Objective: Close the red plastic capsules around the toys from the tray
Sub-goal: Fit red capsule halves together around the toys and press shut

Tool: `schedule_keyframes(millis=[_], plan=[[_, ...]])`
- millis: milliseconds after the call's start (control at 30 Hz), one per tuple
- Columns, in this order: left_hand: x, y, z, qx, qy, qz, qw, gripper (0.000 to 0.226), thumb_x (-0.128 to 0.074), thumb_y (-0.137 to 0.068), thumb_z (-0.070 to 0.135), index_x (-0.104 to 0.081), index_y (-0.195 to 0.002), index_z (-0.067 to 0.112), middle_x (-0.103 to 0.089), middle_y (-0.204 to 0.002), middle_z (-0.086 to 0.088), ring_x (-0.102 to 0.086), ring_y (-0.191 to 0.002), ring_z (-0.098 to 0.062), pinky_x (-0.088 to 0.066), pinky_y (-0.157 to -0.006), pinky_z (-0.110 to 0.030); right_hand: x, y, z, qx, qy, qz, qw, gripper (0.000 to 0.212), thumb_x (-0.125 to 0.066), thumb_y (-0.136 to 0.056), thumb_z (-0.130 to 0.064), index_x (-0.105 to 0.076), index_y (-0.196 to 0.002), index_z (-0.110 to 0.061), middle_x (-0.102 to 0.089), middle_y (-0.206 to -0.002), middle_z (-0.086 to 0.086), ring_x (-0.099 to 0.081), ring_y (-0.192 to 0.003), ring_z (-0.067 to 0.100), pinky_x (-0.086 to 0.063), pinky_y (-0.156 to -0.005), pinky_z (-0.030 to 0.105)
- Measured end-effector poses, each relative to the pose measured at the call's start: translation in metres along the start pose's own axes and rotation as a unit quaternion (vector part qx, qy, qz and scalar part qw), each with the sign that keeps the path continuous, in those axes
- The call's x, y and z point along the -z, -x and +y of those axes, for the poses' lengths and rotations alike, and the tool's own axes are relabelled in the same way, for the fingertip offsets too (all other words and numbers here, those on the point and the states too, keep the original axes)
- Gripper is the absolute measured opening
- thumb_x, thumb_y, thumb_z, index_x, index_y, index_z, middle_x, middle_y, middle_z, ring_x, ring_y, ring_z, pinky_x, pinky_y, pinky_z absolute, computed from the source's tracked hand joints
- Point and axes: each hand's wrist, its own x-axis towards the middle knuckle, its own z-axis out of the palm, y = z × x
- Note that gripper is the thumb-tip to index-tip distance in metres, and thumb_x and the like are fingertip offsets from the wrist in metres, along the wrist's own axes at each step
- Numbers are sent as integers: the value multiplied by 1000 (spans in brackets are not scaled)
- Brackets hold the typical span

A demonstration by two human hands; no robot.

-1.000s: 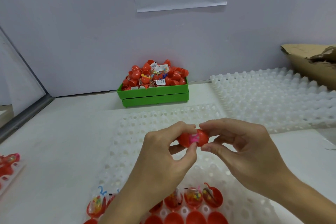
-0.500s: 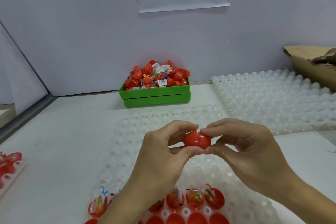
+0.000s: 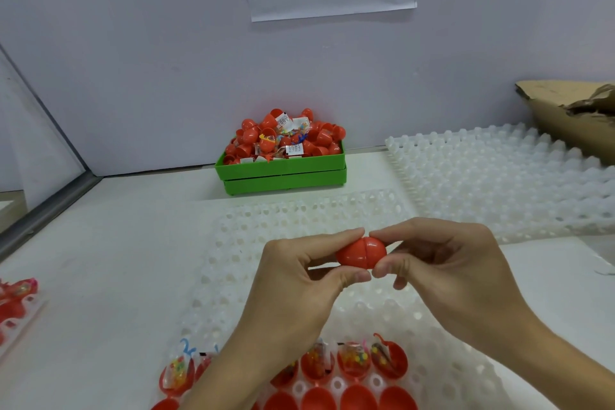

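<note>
A red plastic capsule point(image 3: 361, 252) is held in the air over the white dimpled tray point(image 3: 266, 236), its two halves joined along a visible seam. My left hand point(image 3: 299, 280) pinches its left half between thumb and forefinger. My right hand point(image 3: 446, 270) pinches the right half the same way. Along the near edge of the tray sit several open red capsule halves with bagged toys point(image 3: 352, 359) in them, and a row of empty red halves point(image 3: 319, 399) lies in front of those.
A green bin point(image 3: 283, 173) heaped with red capsules and toy bags stands against the back wall. A second white dimpled tray point(image 3: 499, 176) lies at the right, with a torn cardboard box point(image 3: 572, 116) behind it. More red pieces point(image 3: 16, 299) lie at the left edge.
The capsule halves were apart with a pink toy showing between them; both hands have pressed them together, and the toy is hidden inside.
</note>
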Motion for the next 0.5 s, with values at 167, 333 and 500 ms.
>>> schedule_keyframes(millis=[167,333,500], plan=[[-2,0,-3,-18,-43,8,999,42,-80,-73,-1,-75,-100,32,-74,-96,21,-69,-91,3,-53,-78,-12,-5,2,6,7,-9,9,1000,40,-78,-68,17,-80,-81,-20,-75,-70,0,-70,-57,21,-56,-54,26],[-2,0,-6,-26,-53,17,998,45,-79,-73,-3,-75,-96,35,-75,-94,19,-70,-91,1,-55,-82,-18,-3,1,6,17,16,-16,1000,47,-75,-70,20,-80,-85,-24,-75,-75,-5,-70,-61,16,-55,-55,21],[-2,-1,-7,-39,-62,26,997,51,-75,-74,-6,-73,-98,39,-75,-92,20,-70,-90,-1,-55,-81,-19,-4,2,3,27,19,-18,999,40,-77,-71,17,-81,-84,-21,-74,-75,-5,-69,-62,18,-55,-56,21]])
